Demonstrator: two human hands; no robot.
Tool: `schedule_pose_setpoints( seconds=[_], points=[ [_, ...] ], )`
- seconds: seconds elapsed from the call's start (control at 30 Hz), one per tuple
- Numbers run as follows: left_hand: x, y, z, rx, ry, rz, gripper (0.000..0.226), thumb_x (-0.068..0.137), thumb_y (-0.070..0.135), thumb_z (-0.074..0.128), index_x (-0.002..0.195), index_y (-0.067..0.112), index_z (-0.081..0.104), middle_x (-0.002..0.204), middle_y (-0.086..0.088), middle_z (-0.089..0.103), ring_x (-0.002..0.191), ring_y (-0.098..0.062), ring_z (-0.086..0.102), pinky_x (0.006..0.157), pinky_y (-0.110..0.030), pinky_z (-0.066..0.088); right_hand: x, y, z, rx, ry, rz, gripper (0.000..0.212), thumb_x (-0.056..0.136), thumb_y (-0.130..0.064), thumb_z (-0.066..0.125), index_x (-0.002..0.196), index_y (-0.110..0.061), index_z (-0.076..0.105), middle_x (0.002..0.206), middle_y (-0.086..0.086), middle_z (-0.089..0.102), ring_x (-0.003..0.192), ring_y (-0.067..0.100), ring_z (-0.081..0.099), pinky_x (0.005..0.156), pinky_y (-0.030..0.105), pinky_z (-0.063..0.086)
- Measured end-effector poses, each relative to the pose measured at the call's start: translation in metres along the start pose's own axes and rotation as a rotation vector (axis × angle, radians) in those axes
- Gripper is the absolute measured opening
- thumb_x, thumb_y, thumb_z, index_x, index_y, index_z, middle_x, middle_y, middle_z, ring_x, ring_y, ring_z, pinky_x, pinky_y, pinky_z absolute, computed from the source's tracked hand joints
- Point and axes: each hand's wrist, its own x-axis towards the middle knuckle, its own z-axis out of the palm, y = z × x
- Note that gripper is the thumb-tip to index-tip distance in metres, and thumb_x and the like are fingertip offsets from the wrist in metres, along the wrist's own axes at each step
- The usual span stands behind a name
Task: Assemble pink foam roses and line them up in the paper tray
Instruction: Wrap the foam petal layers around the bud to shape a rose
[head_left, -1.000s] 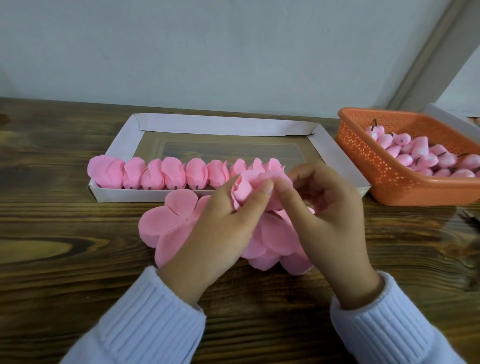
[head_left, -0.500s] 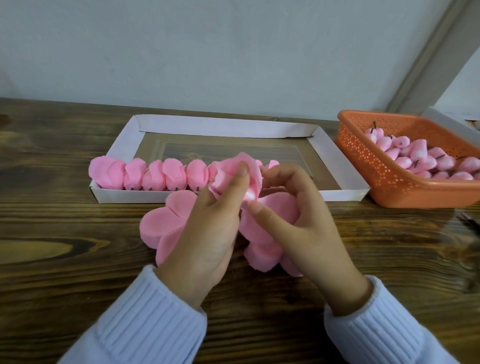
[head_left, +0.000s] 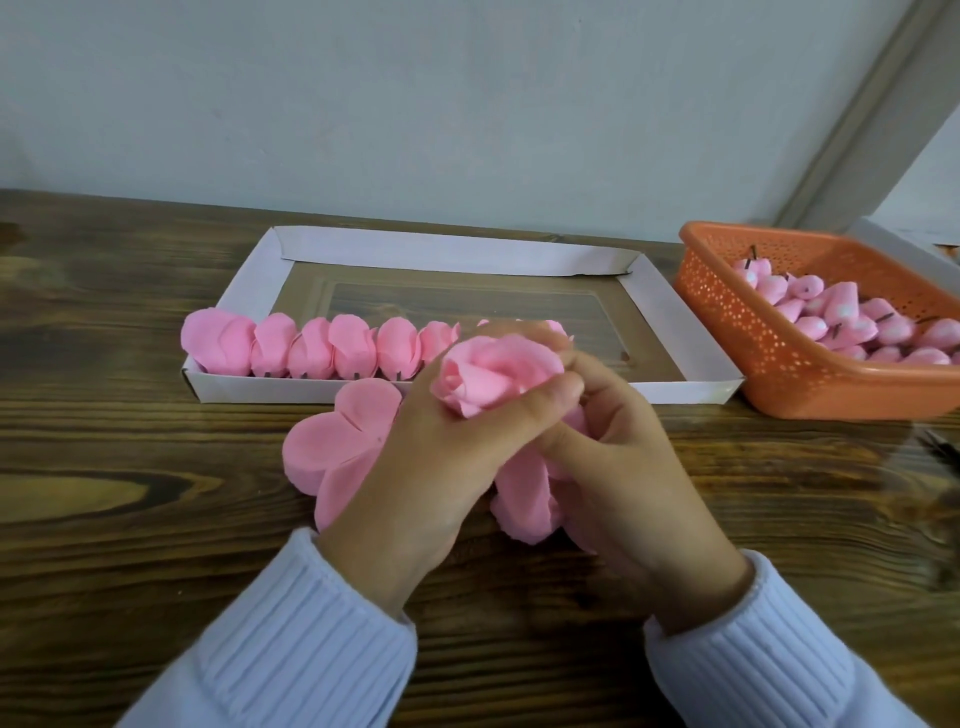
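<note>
A half-wrapped pink foam rose (head_left: 493, 376) sits between both hands just in front of the paper tray (head_left: 260, 387). My left hand (head_left: 441, 467) wraps its fingers around the rose's petals. My right hand (head_left: 623, 457) pinches the rose from below and the right, with loose petals hanging under it. Several finished roses (head_left: 332, 345) stand in a row along the tray's near left side. A flat pink petal sheet (head_left: 337, 447) lies on the table, partly under my left hand.
An orange plastic basket (head_left: 769, 364) holding several pink rose buds (head_left: 852, 322) with dark stems stands at the right, close to the tray. The dark wooden table (head_left: 130, 519) ends at a pale wall behind.
My left hand has closed round the rose and drawn the petals up into a tighter bud. My right hand has slid lower, under the rose.
</note>
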Motion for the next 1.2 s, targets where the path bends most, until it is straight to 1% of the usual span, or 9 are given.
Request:
schedule_pose_setpoints(
  seconds=[0.13,0.27,0.37,0.53,0.8,0.9,0.97,1.03,1.2],
  points=[
    [0.001,0.002,-0.002,0.092,-0.074,0.021,0.027,0.071,0.03,0.069,0.097,0.027,0.077,0.104,0.002,0.074,0.106,-0.016,0.068,0.082,-0.027,0.055,-0.001,-0.004,0.0,0.078,-0.088,0.041,0.028,0.074,-0.029,0.078,0.101,-0.023,0.073,0.104,0.004,0.073,0.099,0.019,0.068,0.085,0.03,0.053],
    [0.0,0.001,-0.002,0.156,-0.034,-0.012,0.031,0.073,0.042,0.067,0.098,0.027,0.076,0.095,-0.009,0.075,0.097,-0.027,0.071,0.09,-0.05,0.055,0.0,-0.007,0.0,0.18,-0.104,0.098,0.029,0.081,-0.006,0.07,0.108,-0.015,0.071,0.104,0.01,0.072,0.098,0.02,0.068,0.085,0.029,0.055],
    [0.001,0.001,-0.001,0.122,0.06,-0.029,0.029,0.071,0.047,0.067,0.091,0.029,0.078,0.092,-0.008,0.076,0.095,-0.027,0.072,0.093,-0.054,0.053,0.001,-0.009,0.0,0.208,-0.051,0.155,0.035,0.083,-0.007,0.061,0.119,-0.004,0.062,0.11,0.018,0.068,0.1,0.026,0.065,0.087,0.032,0.054],
    [0.005,0.002,-0.004,-0.004,0.222,-0.112,0.037,0.067,0.052,0.07,0.088,0.022,0.078,0.101,-0.008,0.075,0.103,-0.03,0.069,0.097,-0.06,0.048,-0.003,-0.012,0.0,-0.28,0.18,0.087,0.008,0.089,-0.016,0.065,0.092,-0.01,0.069,0.078,0.006,0.073,0.067,0.01,0.065,0.056,0.017,0.049],
    [0.004,0.0,0.0,0.044,0.266,-0.09,0.03,0.066,0.053,0.069,0.076,0.026,0.078,0.091,-0.003,0.076,0.101,-0.027,0.07,0.097,-0.058,0.049,-0.007,-0.008,0.004,-0.772,0.342,-0.358,0.006,0.083,-0.015,0.067,0.08,-0.019,0.066,0.071,-0.01,0.067,0.065,0.01,0.062,0.058,0.021,0.05],
    [0.002,0.0,0.002,0.168,0.252,-0.08,0.035,0.064,0.066,0.071,0.071,0.032,0.076,0.068,0.005,0.071,0.073,-0.011,0.07,0.07,-0.035,0.06,-0.008,-0.01,0.005,-0.819,0.373,-0.471,0.008,0.083,-0.013,0.067,0.08,-0.02,0.066,0.069,-0.013,0.063,0.062,0.01,0.058,0.056,0.023,0.048],
    [0.0,0.001,0.003,0.292,0.203,-0.052,0.05,0.064,0.076,0.063,0.073,0.028,0.075,0.054,0.006,0.063,0.053,-0.004,0.06,0.05,-0.019,0.049,-0.009,-0.011,0.005,-0.813,0.382,-0.491,0.004,0.083,-0.018,0.067,0.08,-0.019,0.067,0.068,-0.012,0.063,0.061,0.011,0.058,0.056,0.025,0.048],
    [0.0,-0.002,0.003,0.368,0.124,-0.031,0.054,0.069,0.072,0.056,0.077,0.021,0.075,0.061,-0.007,0.066,0.058,-0.016,0.062,0.054,-0.03,0.05,-0.009,-0.012,0.004,-0.788,0.391,-0.495,0.003,0.083,-0.021,0.068,0.08,-0.02,0.067,0.068,-0.012,0.063,0.06,0.009,0.058,0.056,0.021,0.047],
    [-0.001,-0.002,0.003,0.348,-0.038,0.0,0.04,0.079,0.057,0.055,0.083,0.023,0.076,0.065,0.003,0.07,0.061,-0.007,0.066,0.055,-0.015,0.046,-0.008,-0.012,0.003,-0.729,0.397,-0.475,0.01,0.079,-0.018,0.074,0.083,-0.019,0.066,0.07,-0.008,0.063,0.061,0.009,0.059,0.056,0.018,0.048]
  ],
)
